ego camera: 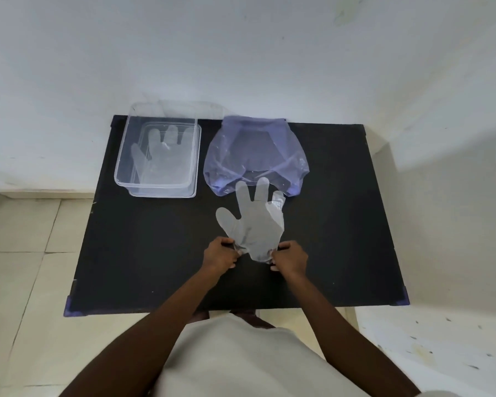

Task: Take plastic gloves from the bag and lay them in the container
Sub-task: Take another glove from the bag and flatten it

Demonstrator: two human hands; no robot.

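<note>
Table top (pixel 143 253), frame centre: matt black, smooth, low sheen; corner caps look glossy plastic.
Container (pixel 121 156), upper left of table: clear rigid plastic, glossy, rim edges catch light.
Glove in container (pixel 161 159): thin translucent plastic film, milky.
Bag (pixel 255 150), upper centre: thin translucent film, faint violet tint, crinkled, glossy at creases.
Glove (pixel 255 222), frame centre: same milky film, mostly flat, wrinkled near the cuff.
Wall (pixel 241 53): matt white, scuffed.
</note>
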